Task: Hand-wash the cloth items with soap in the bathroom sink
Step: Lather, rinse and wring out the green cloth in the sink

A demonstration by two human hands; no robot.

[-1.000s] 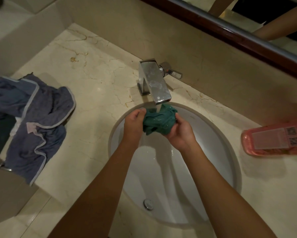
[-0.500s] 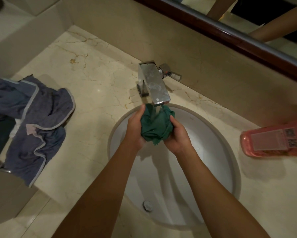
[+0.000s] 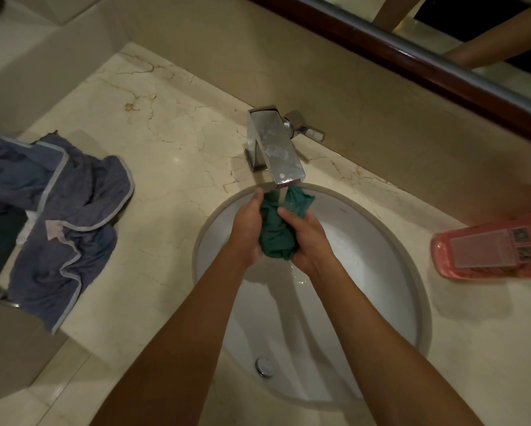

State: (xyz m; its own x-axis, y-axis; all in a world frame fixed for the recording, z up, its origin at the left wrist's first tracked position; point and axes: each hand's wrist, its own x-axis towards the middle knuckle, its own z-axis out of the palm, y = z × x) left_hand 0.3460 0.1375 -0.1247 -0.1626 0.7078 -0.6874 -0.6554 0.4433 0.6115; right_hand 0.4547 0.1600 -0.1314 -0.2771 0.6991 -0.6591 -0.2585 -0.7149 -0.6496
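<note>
Fingers of both hands curl round the green cloth, bunched between the palms over the sink. Left hand grips its left side, right hand its right, thumb across the front. Its top pokes above the fingers, right under the tap. Blue cloth lies well left on the counter; a pink bottle lies to the right.

Nothing legible here. The only printed matter sits over at 3 o'clock, on the pink bottle lying on its side on the tabletop: a pale label with two small square code patches at its right end, and its fine print is too small and blurred to make out.
</note>
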